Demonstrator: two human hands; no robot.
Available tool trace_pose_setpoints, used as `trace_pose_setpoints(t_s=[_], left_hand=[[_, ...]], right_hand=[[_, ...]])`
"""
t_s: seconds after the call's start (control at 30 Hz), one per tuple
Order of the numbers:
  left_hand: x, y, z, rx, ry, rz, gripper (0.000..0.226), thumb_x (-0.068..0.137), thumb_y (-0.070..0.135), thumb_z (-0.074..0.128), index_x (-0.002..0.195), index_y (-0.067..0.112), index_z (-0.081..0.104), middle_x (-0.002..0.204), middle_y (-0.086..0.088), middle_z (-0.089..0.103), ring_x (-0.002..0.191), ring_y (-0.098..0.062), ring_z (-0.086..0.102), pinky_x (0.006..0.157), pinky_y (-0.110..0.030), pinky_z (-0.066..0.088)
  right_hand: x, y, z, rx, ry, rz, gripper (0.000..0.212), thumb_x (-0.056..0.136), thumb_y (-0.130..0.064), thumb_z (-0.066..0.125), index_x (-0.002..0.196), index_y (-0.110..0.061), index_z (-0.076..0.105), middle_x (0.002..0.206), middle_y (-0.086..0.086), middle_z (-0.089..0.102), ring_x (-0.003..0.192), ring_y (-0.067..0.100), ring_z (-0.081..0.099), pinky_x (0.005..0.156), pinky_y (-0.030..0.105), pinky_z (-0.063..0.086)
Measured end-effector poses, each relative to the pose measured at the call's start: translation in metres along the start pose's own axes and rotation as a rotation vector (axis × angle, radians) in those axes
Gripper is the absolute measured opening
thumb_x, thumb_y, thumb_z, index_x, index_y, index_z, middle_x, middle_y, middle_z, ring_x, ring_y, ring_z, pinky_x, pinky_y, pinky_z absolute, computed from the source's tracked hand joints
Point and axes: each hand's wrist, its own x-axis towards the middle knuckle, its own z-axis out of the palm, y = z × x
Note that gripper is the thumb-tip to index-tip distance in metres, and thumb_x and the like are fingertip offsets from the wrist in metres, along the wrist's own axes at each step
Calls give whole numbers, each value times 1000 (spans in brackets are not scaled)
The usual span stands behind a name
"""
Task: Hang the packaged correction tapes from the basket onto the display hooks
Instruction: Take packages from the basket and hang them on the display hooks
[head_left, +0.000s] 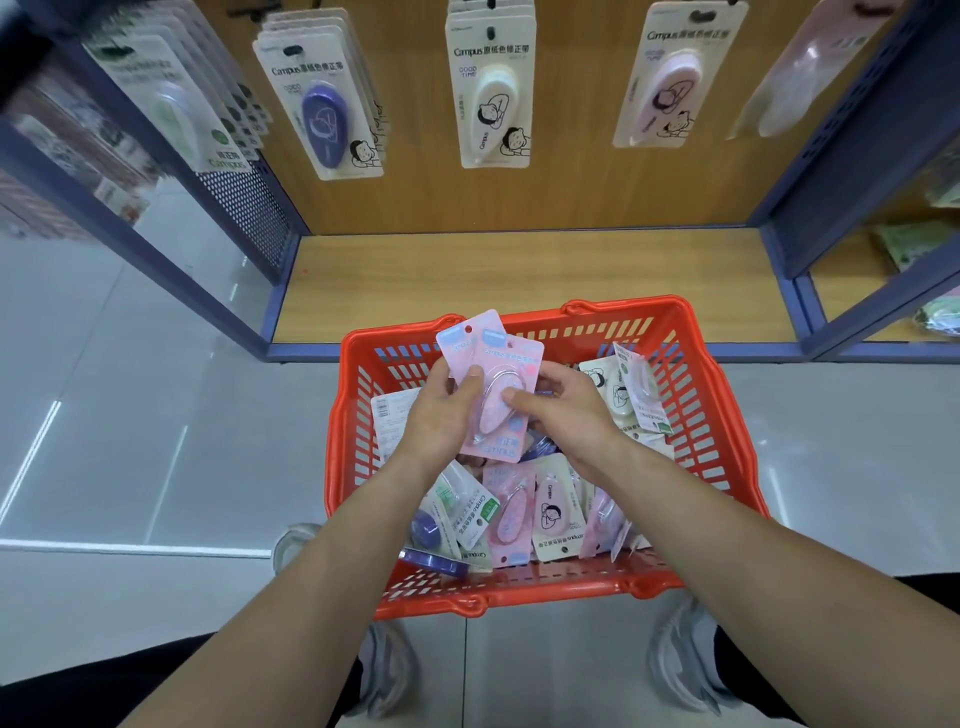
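You are gripping two pink correction tape packs (506, 400) between left hand (441, 413) and right hand (569, 410), above the orange basket (727, 467). Their long axis is pointing hang-hole end away; the hanging pink packs (667, 88) are lying up-right, well apart, nearer your right hand.

The basket (545, 590) is smooth orange plastic with a slight sheen, and the pink packs (514, 364) are matt printed card under clear, glossy plastic blisters. The shelf (519, 280) and back panel (571, 182) look like matt wood-grain board. The frame (852, 130) looks like matt blue painted metal with a perforated side panel (249, 208), and the floor (130, 415) is glossy, reflective tile.
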Motion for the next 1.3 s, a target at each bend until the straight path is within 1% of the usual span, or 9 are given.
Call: trace_pose_setpoints(t_s=[0.1, 0.2, 0.4, 0.57, 0.77, 0.87, 0.97, 1.1, 1.3], left_hand=[[2, 6, -4, -5, 17, 59, 32, 102, 22, 61, 134, 17, 57, 123, 1, 71, 112, -15, 68, 95, -33, 54], [0, 18, -8, 8, 29, 102, 37, 99, 17, 64, 135, 14, 55, 124, -1, 70, 112, -17, 69, 93, -33, 54], [-22, 61, -9, -28, -13, 130, 43, 97, 46, 57, 134, 25, 56, 120, 3, 72, 108, -18, 70, 92, -40, 57], [-39, 109, -15, -48, -18, 168, 27, 110, 29, 44, 131, 20, 57, 98, 5, 71, 74, -9, 68, 53, -21, 53], [-67, 155, -28, 58, -62, 324, 25, 107, 23, 53, 130, 21, 62, 119, 4, 74, 109, -18, 71, 93, -36, 55], [-77, 170, -29, 39, -81, 336, 28, 104, 21, 58, 132, 24, 59, 118, 6, 74, 106, -20, 73, 89, -39, 59], [-79, 187, -17, 27, -103, 370, 34, 103, 22, 61, 136, 26, 57, 121, 6, 74, 105, -19, 74, 90, -45, 61], [-74, 205, 13, -5, -128, 382, 36, 102, 19, 61, 138, 23, 54, 121, 6, 73, 99, -14, 75, 72, -29, 61], [-55, 214, 49, 2, -175, 355, 32, 100, 20, 65, 132, 16, 60, 118, 1, 74, 96, -15, 76, 64, -26, 60]], right_hand=[[-1, -11, -1, -4, -14, -16, 30, 89, -3, 74, 117, -12, 71, 103, 7, 78, 86, 23, 74, 61, 23, 54], [-4, -27, -5, -19, -28, -16, 25, 90, -1, 72, 113, -11, 68, 98, 5, 79, 90, 20, 75, 78, 33, 60], [-18, -65, -8, -30, -55, -65, 26, 91, -2, 72, 112, -8, 57, 99, 12, 74, 86, 25, 72, 80, 45, 58], [-39, -115, -16, -27, -99, -150, 23, 92, -2, 71, 105, -11, 55, 98, 14, 70, 88, 27, 68, 83, 49, 57], [-73, -178, -51, -148, -100, -234, 25, 93, -8, 72, 107, -16, 54, 99, 9, 78, 79, 19, 73, 61, 31, 57], [-89, -203, -76, -220, -65, -243, 29, 91, -8, 74, 113, -11, 56, 96, 8, 79, 78, 19, 76, 55, 27, 56], [-97, -221, -104, -298, -19, -247, 31, 89, -14, 77, 115, -8, 61, 96, 7, 79, 87, 24, 77, 67, 38, 60], [-94, -225, -140, -292, 100, -262, 25, 90, -16, 76, 110, -6, 65, 92, 8, 80, 90, 29, 77, 85, 54, 60], [-64, -224, -196, -283, 197, -278, 17, 95, -17, 71, 111, -12, 68, 96, 9, 79, 96, 34, 75, 89, 61, 56]])
